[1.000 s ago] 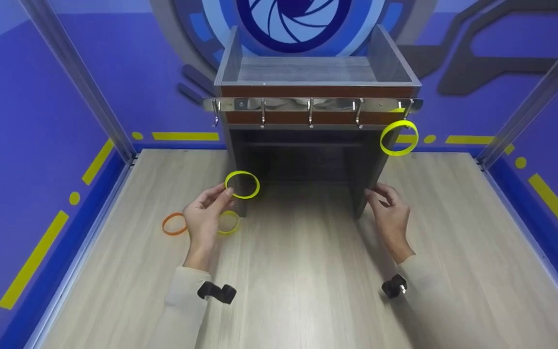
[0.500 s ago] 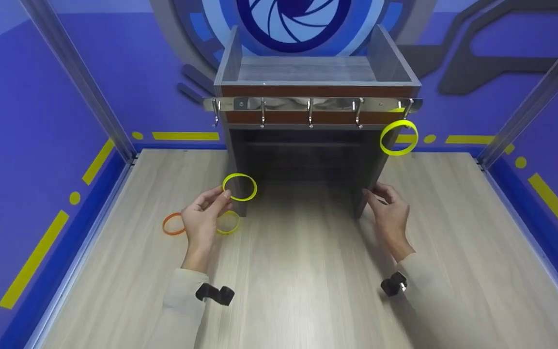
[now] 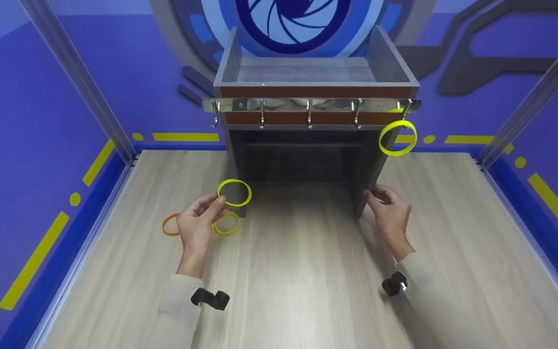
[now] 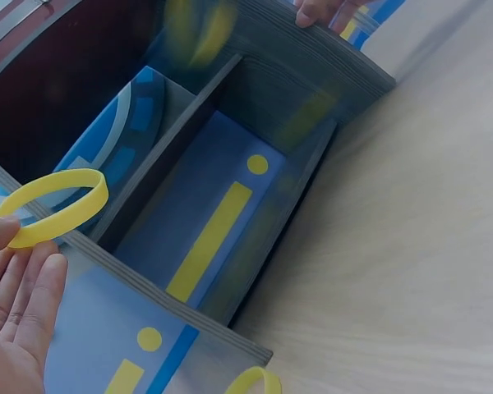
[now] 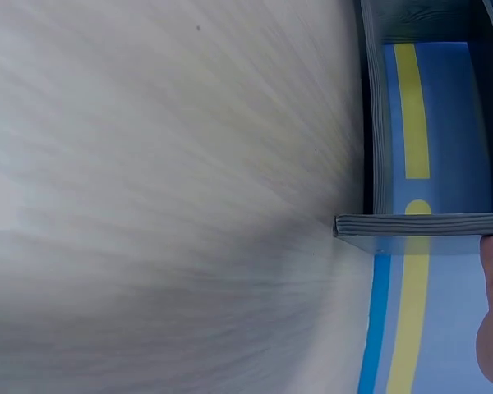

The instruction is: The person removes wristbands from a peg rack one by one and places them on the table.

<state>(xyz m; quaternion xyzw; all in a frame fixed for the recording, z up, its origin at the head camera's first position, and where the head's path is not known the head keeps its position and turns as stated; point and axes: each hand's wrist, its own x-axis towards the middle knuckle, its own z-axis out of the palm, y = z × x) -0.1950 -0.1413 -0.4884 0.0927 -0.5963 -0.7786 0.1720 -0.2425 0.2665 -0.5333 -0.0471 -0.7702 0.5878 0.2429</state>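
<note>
Underneath, pale wood tabletop (image 3: 308, 291), blue walls (image 3: 27, 106).

Your left hand (image 4: 16, 304): low at the left edge, pinching a yellow wristband (image 4: 56, 206).
Wristband: held beside the grey cabinet (image 4: 255, 238), at its near side panel.
Second yellow band (image 4: 255, 381): on the wooden floor (image 4: 427, 230), bottom edge.
Your right hand (image 4: 329, 10): fingertips on the cabinet's far panel.
</note>
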